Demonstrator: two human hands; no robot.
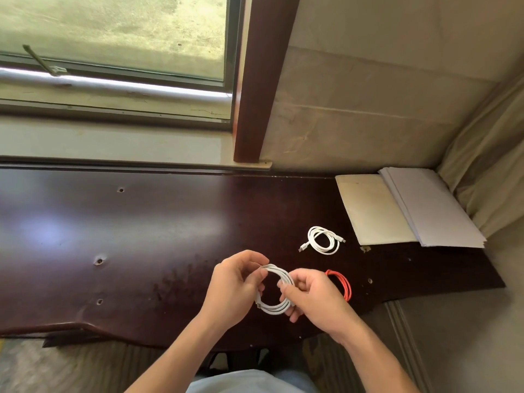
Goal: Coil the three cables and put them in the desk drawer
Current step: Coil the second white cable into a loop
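Both hands, left hand [234,282] and right hand [313,295], grip a coiled white cable [276,289] above the dark wooden worktop [141,236]. A second coiled white cable [323,240] lies at one o'clock, and a coiled orange cable [341,283] at three.

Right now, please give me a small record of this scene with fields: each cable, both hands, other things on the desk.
held cable: white cable coil, gripped above the dark wooden desk
left hand: left hand pinches the coil's left side
right hand: right hand grips the coil's right side
second cable: small white coiled cable, lying on the desk, untouched
third cable: orange cable, coiled on the desk, partly hidden behind the right hand
papers: white paper stack and cream sheet at the desk's far right
drawer: not in view
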